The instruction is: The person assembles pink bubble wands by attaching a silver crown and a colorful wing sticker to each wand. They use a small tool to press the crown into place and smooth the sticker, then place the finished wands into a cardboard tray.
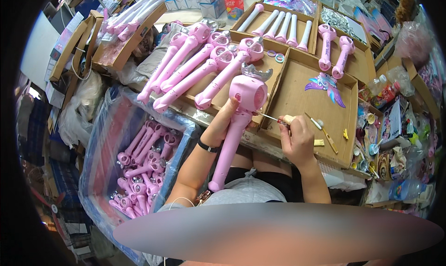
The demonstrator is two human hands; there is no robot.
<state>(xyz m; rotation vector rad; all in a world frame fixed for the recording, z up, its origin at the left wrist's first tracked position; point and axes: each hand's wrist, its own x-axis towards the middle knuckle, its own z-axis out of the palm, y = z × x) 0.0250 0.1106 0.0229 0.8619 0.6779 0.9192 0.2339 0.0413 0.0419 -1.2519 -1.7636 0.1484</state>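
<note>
A large pink toy wand point(231, 147) with a silver crown on its round head rests slanted against my body. Just below that head, my left hand point(225, 119) is wrapped round the neck of the wand. In my right hand point(297, 140) is a screwdriver point(288, 119), gripped by its pale handle. Its thin metal shaft points left, and the tip meets the side of the wand near the neck; the exact contact spot is hard to see. Several similar pink wands point(186, 56) lie side by side on the bench beyond my left hand.
A cardboard tray point(302, 87) on the right holds a purple-blue winged piece point(326, 88), a wooden-handled tool point(330, 142) and small yellow bits. Behind it, boxes contain white tubes point(265, 23) and pink handle parts point(327, 47). A lined bin point(100, 173) of smaller pink wands stands at my left.
</note>
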